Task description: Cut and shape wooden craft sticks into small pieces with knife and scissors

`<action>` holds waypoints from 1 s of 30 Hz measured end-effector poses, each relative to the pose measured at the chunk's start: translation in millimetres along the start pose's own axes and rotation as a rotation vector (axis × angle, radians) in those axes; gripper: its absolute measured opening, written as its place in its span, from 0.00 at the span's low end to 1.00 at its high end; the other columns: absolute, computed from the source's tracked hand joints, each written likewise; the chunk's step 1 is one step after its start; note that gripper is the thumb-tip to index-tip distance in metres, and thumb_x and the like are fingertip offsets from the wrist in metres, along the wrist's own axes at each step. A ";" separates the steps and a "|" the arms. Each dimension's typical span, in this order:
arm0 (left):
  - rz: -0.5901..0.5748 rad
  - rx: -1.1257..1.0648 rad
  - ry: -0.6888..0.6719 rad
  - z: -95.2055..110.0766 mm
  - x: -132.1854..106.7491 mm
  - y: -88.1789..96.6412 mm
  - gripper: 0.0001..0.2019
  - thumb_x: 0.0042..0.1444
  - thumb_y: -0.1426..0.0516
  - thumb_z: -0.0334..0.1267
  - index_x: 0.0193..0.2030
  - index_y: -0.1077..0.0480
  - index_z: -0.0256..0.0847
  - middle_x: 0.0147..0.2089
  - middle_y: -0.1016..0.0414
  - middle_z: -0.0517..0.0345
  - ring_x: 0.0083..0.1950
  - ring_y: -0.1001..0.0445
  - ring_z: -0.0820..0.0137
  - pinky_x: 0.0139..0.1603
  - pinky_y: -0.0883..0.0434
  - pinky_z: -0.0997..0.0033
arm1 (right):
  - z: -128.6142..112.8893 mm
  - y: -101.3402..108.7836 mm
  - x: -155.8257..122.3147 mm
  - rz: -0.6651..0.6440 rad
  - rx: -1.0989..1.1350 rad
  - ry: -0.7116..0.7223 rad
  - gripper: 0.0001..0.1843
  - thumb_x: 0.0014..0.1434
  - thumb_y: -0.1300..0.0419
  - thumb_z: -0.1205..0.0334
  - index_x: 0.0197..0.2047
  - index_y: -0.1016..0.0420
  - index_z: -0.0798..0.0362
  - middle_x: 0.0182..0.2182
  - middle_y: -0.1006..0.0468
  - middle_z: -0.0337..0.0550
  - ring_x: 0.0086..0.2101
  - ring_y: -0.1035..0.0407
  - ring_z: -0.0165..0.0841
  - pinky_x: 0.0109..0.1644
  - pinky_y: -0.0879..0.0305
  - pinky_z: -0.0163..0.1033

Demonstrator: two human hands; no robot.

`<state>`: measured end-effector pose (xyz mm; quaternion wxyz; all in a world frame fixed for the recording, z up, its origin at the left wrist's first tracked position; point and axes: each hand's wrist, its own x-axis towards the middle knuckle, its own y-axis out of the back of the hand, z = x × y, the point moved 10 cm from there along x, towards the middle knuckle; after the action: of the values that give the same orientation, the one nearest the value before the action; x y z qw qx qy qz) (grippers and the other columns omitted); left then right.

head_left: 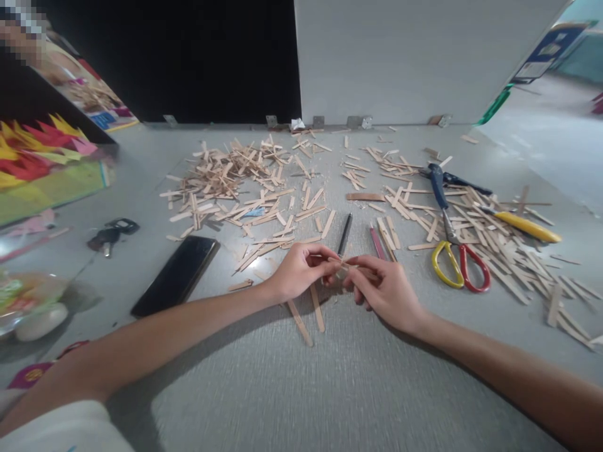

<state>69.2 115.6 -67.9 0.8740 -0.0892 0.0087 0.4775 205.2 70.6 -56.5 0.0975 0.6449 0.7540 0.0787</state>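
My left hand [304, 270] and my right hand [384, 289] meet over the middle of the grey table. Both are closed, with fingertips pinching a small wooden craft stick [345, 263] between them; the fingers hide most of it. Two longer craft sticks [300, 323] lie on the table just below my left hand. Beyond my fingertips lies a black pen [345, 232]. A dark pink pencil or marker [377, 242] rests by my right hand, beside a few pale sticks [389, 232].
A heap of craft sticks [230, 166] spreads at the back left, and more sticks [504, 238] at the right. Scissors [459, 263], dark-handled pliers [438, 185] and a yellow-handled cutter [527, 226] lie right. A phone [176, 276] and keys [110, 235] lie left. An upright board [414, 63] stands behind.
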 end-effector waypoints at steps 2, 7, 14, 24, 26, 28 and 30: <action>0.038 -0.016 -0.004 0.2 -0.1 4.3 0.15 0.55 0.24 0.45 0.38 0.21 0.37 0.27 0.22 0.62 0.29 0.21 0.72 0.33 0.21 0.73 | 1.6 6.5 0.2 0.051 0.022 -0.001 0.23 0.67 0.34 0.39 0.43 0.18 0.54 0.28 0.15 0.46 0.20 0.28 0.30 0.19 0.33 0.34; 0.040 -0.001 0.003 -1.7 -2.2 6.6 0.17 0.56 0.25 0.46 0.40 0.21 0.38 0.28 0.20 0.61 0.30 0.19 0.70 0.37 0.19 0.70 | 4.7 8.7 1.4 0.041 0.040 0.019 0.27 0.68 0.36 0.34 0.37 0.18 0.52 0.25 0.17 0.44 0.18 0.30 0.29 0.20 0.31 0.35; -0.013 0.008 0.037 -6.4 -3.0 0.6 0.18 0.54 0.23 0.48 0.39 0.19 0.37 0.29 0.17 0.58 0.30 0.18 0.69 0.37 0.18 0.69 | 3.1 3.6 0.5 0.002 0.006 0.019 0.27 0.69 0.36 0.35 0.37 0.18 0.52 0.25 0.17 0.43 0.18 0.29 0.30 0.21 0.29 0.35; -0.063 0.003 0.064 -6.5 -3.7 -10.1 0.19 0.50 0.22 0.42 0.44 0.19 0.37 0.34 0.15 0.57 0.33 0.17 0.68 0.36 0.20 0.71 | -5.1 -4.3 0.2 -0.048 -0.045 0.057 0.26 0.72 0.39 0.38 0.36 0.19 0.51 0.17 0.26 0.35 0.18 0.29 0.31 0.24 0.30 0.35; -0.061 0.040 0.073 -6.5 -4.3 -9.5 0.17 0.52 0.23 0.43 0.41 0.19 0.37 0.32 0.16 0.57 0.32 0.18 0.69 0.36 0.20 0.70 | -5.3 -4.7 0.1 -0.049 -0.033 0.065 0.26 0.72 0.39 0.37 0.36 0.19 0.51 0.20 0.23 0.37 0.18 0.29 0.30 0.24 0.30 0.35; -0.060 0.067 0.070 -5.2 -5.3 -9.0 0.15 0.54 0.24 0.44 0.39 0.20 0.37 0.31 0.17 0.58 0.31 0.19 0.70 0.36 0.20 0.70 | -6.4 -4.9 0.0 -0.044 -0.024 0.080 0.26 0.73 0.40 0.38 0.36 0.19 0.51 0.23 0.21 0.39 0.19 0.29 0.29 0.23 0.31 0.35; -0.064 0.096 0.057 -3.2 -6.4 -9.1 0.14 0.56 0.26 0.44 0.39 0.21 0.38 0.30 0.19 0.60 0.30 0.20 0.70 0.36 0.21 0.71 | -8.6 -4.8 -0.3 -0.038 -0.037 0.102 0.25 0.74 0.40 0.40 0.35 0.20 0.51 0.24 0.21 0.39 0.18 0.30 0.29 0.22 0.33 0.35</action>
<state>73.6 105.0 -69.1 0.8916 -0.0609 0.0535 0.4455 198.6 69.7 -49.3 0.0722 0.6237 0.7685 0.1236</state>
